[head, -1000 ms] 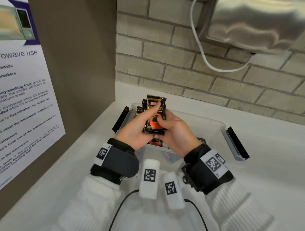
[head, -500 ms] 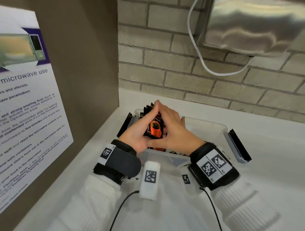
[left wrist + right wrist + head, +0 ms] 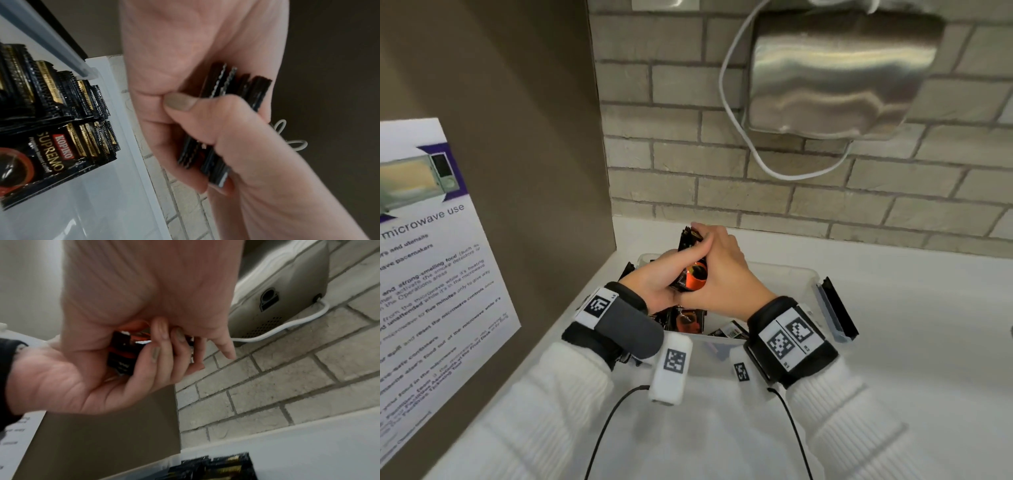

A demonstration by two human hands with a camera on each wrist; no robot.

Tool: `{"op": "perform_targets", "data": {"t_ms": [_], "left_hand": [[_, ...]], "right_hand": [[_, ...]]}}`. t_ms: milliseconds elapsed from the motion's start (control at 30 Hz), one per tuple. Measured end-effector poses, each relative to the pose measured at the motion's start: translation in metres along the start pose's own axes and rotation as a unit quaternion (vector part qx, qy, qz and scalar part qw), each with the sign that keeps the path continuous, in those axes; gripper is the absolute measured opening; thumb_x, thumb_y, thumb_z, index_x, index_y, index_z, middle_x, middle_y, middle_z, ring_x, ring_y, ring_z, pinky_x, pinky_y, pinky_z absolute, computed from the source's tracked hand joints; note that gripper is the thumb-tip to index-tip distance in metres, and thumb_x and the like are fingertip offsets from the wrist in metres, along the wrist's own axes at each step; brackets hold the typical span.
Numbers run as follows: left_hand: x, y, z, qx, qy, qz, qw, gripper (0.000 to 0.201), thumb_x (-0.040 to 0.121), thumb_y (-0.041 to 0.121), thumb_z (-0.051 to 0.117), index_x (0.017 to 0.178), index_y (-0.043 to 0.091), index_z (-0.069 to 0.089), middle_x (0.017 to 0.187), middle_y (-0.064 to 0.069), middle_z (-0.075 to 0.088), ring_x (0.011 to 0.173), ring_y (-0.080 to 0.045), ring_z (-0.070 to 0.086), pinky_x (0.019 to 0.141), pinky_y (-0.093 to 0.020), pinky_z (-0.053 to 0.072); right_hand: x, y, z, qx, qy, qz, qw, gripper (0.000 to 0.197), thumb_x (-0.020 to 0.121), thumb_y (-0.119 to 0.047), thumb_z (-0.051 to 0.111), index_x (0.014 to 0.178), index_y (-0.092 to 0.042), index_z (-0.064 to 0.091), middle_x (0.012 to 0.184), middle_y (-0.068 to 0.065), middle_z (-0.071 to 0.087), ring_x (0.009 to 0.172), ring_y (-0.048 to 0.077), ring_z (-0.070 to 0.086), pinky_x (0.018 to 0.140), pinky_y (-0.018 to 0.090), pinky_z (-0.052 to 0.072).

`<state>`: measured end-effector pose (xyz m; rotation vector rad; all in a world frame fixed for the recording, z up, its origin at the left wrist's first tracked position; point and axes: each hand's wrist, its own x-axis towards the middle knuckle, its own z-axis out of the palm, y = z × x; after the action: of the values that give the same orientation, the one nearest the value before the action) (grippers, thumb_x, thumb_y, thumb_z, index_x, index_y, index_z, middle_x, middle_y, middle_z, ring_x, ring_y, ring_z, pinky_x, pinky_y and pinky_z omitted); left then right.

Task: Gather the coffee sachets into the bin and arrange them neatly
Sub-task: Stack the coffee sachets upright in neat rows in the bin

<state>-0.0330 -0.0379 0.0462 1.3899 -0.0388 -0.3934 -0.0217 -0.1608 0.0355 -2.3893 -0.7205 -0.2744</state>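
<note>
Both hands hold one stack of black-and-orange coffee sachets just above the clear plastic bin. My left hand cups the stack from the left with fingers curled round it. From the right, my right hand wraps over it, fingers and thumb curled on the stack's edges. The stack leans up and to the left, its top end sticking out past the fingers. More sachets stand in overlapping rows inside the bin, and a few lie loose near its front wall.
The bin sits on a white counter in a corner, with a brown side panel and poster on the left and a brick wall behind. A steel hand dryer with a white cable hangs above. Black bin latches stick out.
The right hand has closed over the front of the stack, which was upright and facing me a second ago. The stack now leans left, and the head view has tilted up.
</note>
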Motion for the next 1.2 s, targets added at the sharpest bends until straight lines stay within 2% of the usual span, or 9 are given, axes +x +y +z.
{"op": "perform_targets", "data": {"t_ms": [67, 167, 367, 533, 600, 767, 933, 1067, 1200], "left_hand": [[-0.001, 0.001, 0.006, 0.036, 0.01, -0.002, 0.999, 0.069, 0.072, 0.06, 0.063, 0.128, 0.021, 0.054, 0.125, 0.0, 0.061, 0.114, -0.013, 0.058, 0.083, -0.03, 0.051], [-0.003, 0.004, 0.016, 0.035, 0.008, -0.001, 0.999, 0.073, 0.072, 0.058, 0.064, 0.128, 0.014, 0.052, 0.123, -0.01, 0.063, 0.112, -0.021, 0.061, 0.085, -0.033, 0.053], [-0.01, 0.004, 0.05, 0.133, 0.091, 0.129, 0.979, 0.042, 0.091, 0.016, 0.055, 0.13, 0.006, 0.044, 0.116, -0.009, 0.062, 0.103, -0.018, 0.061, 0.09, -0.031, 0.052], [-0.007, 0.0, 0.073, 0.202, 0.164, 0.164, 0.952, 0.04, 0.096, 0.007, 0.046, 0.135, 0.006, 0.035, 0.118, -0.01, 0.057, 0.105, -0.02, 0.058, 0.096, -0.038, 0.048], [-0.007, 0.002, 0.075, 0.174, 0.167, 0.163, 0.957, 0.04, 0.097, 0.008, 0.043, 0.136, 0.008, 0.032, 0.113, -0.01, 0.058, 0.096, -0.02, 0.06, 0.089, -0.039, 0.05], [-0.001, 0.006, 0.082, 0.147, 0.191, 0.171, 0.955, 0.041, 0.098, 0.008, 0.042, 0.137, 0.004, 0.028, 0.098, -0.005, 0.056, 0.085, -0.017, 0.06, 0.083, -0.038, 0.051], [0.0, 0.004, 0.094, 0.183, 0.172, 0.162, 0.954, 0.045, 0.097, 0.009, 0.044, 0.138, 0.009, 0.024, 0.123, -0.016, 0.054, 0.113, -0.028, 0.057, 0.091, -0.036, 0.051], [-0.003, 0.006, 0.083, 0.178, 0.187, 0.152, 0.954, 0.047, 0.096, 0.007, 0.045, 0.139, 0.007, 0.024, 0.115, -0.014, 0.053, 0.103, -0.026, 0.057, 0.092, -0.042, 0.051], [-0.004, 0.001, 0.073, 0.192, 0.183, 0.138, 0.954, 0.047, 0.096, 0.008, 0.047, 0.137, 0.007, 0.025, 0.115, -0.014, 0.055, 0.104, -0.024, 0.058, 0.084, -0.033, 0.054]], "right_hand": [[-0.005, 0.001, -0.008, 0.001, -0.016, 0.003, 1.0, 0.117, 0.059, -0.04, 0.079, 0.149, -0.022, 0.005, 0.145, -0.003, 0.021, 0.135, 0.019, 0.02, 0.116, 0.046, 0.014], [-0.011, 0.002, -0.014, 0.01, 0.022, -0.011, 1.0, 0.099, 0.059, -0.032, 0.078, 0.142, -0.021, 0.023, 0.13, 0.001, 0.037, 0.123, 0.02, 0.036, 0.107, 0.046, 0.033], [-0.02, 0.017, -0.022, 0.025, 0.158, -0.018, 0.987, 0.084, 0.067, -0.019, 0.075, 0.139, -0.013, 0.032, 0.121, 0.005, 0.035, 0.113, 0.022, 0.037, 0.092, 0.029, 0.043], [-0.024, 0.032, -0.039, 0.165, 0.093, -0.046, 0.981, 0.122, 0.061, -0.016, 0.084, 0.148, -0.029, -0.001, 0.135, -0.013, 0.011, 0.13, 0.012, 0.026, 0.11, 0.026, 0.03], [-0.031, 0.04, -0.051, 0.3, 0.063, -0.006, 0.952, 0.125, 0.065, -0.02, 0.083, 0.146, -0.035, -0.01, 0.139, -0.02, 0.01, 0.129, 0.008, 0.031, 0.108, 0.028, 0.033], [-0.048, 0.045, -0.05, 0.618, 0.038, 0.067, 0.782, 0.055, 0.098, -0.038, 0.032, 0.148, -0.024, 0.014, 0.148, -0.004, 0.035, 0.131, 0.005, 0.04, 0.111, 0.03, 0.032], [-0.046, 0.036, -0.029, 0.649, 0.011, 0.07, 0.758, 0.045, 0.101, -0.041, 0.017, 0.131, -0.021, 0.044, 0.11, -0.002, 0.063, 0.085, -0.008, 0.066, 0.065, 0.009, 0.051], [-0.043, 0.034, -0.035, 0.661, -0.002, 0.074, 0.747, 0.051, 0.098, -0.049, 0.01, 0.109, -0.026, 0.055, 0.088, -0.011, 0.073, 0.072, -0.009, 0.067, 0.055, 0.007, 0.05], [-0.033, 0.025, -0.024, 0.642, 0.009, 0.101, 0.76, 0.054, 0.098, -0.051, 0.016, 0.131, -0.022, 0.046, 0.106, 0.002, 0.066, 0.076, -0.003, 0.069, 0.057, 0.012, 0.052]]}}
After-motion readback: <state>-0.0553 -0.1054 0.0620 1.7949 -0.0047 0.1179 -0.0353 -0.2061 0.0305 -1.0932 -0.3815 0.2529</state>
